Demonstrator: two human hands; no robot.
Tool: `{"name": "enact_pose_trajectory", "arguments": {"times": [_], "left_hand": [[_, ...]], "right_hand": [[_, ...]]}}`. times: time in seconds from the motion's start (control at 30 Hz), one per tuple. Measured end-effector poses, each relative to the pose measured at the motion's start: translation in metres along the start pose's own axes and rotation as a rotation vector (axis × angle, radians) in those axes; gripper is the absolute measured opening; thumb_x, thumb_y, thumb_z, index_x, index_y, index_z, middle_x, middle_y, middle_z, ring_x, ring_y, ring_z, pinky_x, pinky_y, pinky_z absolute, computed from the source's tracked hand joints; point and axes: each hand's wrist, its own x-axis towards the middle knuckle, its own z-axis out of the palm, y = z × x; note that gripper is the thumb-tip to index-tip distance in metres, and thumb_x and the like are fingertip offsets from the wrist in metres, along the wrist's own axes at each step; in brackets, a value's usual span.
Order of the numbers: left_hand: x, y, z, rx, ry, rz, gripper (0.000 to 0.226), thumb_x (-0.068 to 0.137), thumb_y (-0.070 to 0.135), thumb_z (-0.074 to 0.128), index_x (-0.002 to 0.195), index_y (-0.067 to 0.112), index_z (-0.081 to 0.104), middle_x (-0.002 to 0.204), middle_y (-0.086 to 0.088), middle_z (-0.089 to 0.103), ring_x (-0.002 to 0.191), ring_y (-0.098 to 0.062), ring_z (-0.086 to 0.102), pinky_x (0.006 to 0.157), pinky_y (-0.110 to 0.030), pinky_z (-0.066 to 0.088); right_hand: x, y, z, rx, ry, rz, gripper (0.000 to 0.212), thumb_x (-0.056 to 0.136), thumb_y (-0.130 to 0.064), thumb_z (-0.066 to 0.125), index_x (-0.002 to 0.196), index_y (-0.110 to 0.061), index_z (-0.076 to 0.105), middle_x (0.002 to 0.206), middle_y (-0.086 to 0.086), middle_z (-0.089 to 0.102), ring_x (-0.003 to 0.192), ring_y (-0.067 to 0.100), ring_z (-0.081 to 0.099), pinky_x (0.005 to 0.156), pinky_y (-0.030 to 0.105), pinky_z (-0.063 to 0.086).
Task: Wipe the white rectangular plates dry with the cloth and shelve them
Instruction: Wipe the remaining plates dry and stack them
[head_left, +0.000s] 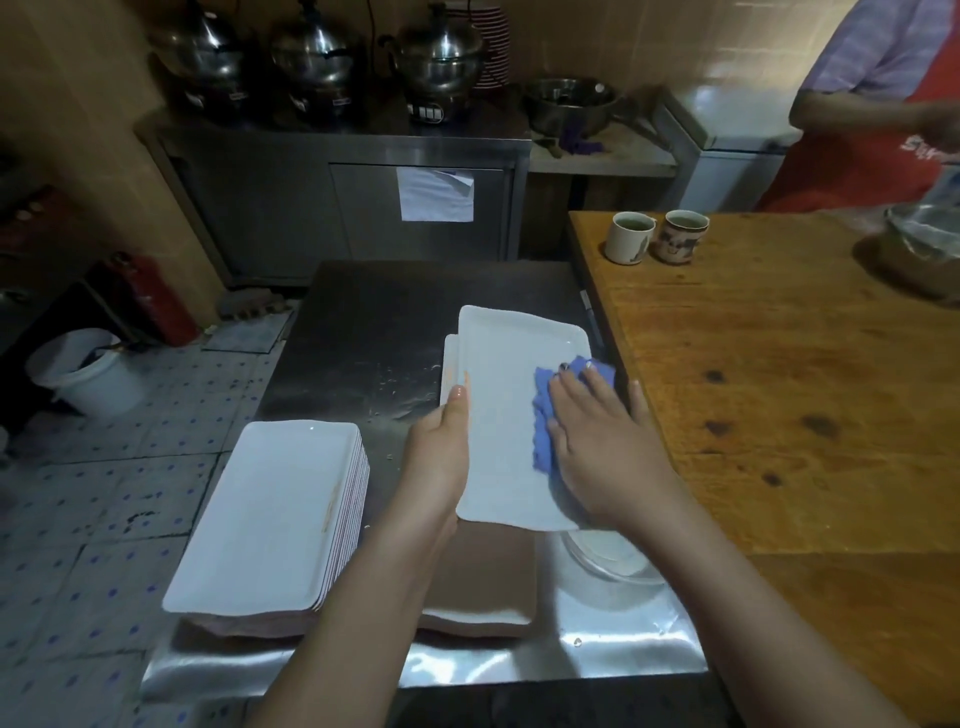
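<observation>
Left hand (441, 457) pinches the plate (504, 415) edge, thumb on top; opposite, right hand (597, 441) presses the cloth (543, 436) flat, fingers (597, 384) spread, probably best swept toward that grip.

Commercial kitchen. Indicators: steel worktop (363, 312); steel cabinet (260, 197) carrying three lidded steel pots (317, 57); stacked white plates (270, 509); tiled wall (649, 41) and floor (104, 493); fire extinguisher (150, 296); a person's red apron (852, 171).
</observation>
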Motion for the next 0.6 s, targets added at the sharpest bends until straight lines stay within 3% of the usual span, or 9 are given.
{"name": "enact_pose_trajectory", "arguments": {"times": [0.17, 0.3, 0.4, 0.5, 0.6], "left_hand": [[-0.006, -0.003, -0.001, -0.019, -0.064, -0.042, 0.032, 0.098, 0.034, 0.044, 0.091, 0.012, 0.066, 0.07, 0.005, 0.066, 0.047, -0.003, 0.063, 0.042, -0.012, 0.047], [0.001, -0.001, -0.014, 0.035, 0.033, -0.007, 0.031, 0.1, 0.028, 0.04, 0.091, 0.009, 0.063, 0.066, 0.004, 0.058, 0.033, 0.004, 0.053, 0.033, -0.008, 0.038], [0.004, -0.007, -0.017, 0.074, 0.046, -0.017, 0.035, 0.101, 0.035, 0.037, 0.088, 0.014, 0.062, 0.067, 0.006, 0.06, 0.049, -0.006, 0.06, 0.039, -0.011, 0.043], [0.004, -0.012, -0.01, 0.026, 0.044, -0.067, 0.039, 0.1, 0.037, 0.037, 0.098, 0.011, 0.066, 0.076, 0.003, 0.063, 0.072, -0.017, 0.063, 0.065, -0.023, 0.051], [-0.001, -0.015, -0.002, 0.009, 0.01, -0.029, 0.032, 0.101, 0.034, 0.036, 0.108, 0.017, 0.063, 0.084, 0.003, 0.063, 0.076, -0.01, 0.06, 0.06, -0.014, 0.048]], "right_hand": [[0.04, 0.0, 0.007, -0.021, 0.057, 0.097, 0.051, 0.102, -0.03, 0.013, 0.151, -0.015, 0.013, 0.159, 0.0, 0.011, 0.147, 0.02, 0.0, 0.118, 0.042, -0.003], [-0.004, -0.025, 0.022, 0.056, -0.044, -0.101, 0.064, 0.092, -0.036, -0.006, 0.15, -0.015, 0.011, 0.159, 0.001, 0.008, 0.147, 0.019, 0.002, 0.116, 0.04, 0.006], [-0.021, -0.039, 0.025, 0.174, -0.156, -0.189, 0.055, 0.099, -0.036, 0.005, 0.152, -0.02, 0.002, 0.16, -0.005, -0.004, 0.147, 0.016, -0.006, 0.117, 0.037, 0.0], [-0.01, -0.046, 0.02, 0.206, -0.139, -0.27, 0.053, 0.103, -0.03, 0.02, 0.152, -0.02, 0.002, 0.16, -0.006, -0.005, 0.147, 0.015, -0.009, 0.117, 0.036, -0.003], [0.017, -0.044, 0.012, 0.118, -0.056, -0.27, 0.053, 0.103, -0.029, 0.021, 0.152, -0.017, 0.005, 0.16, -0.003, 0.001, 0.147, 0.018, -0.004, 0.116, 0.042, -0.002]]}}
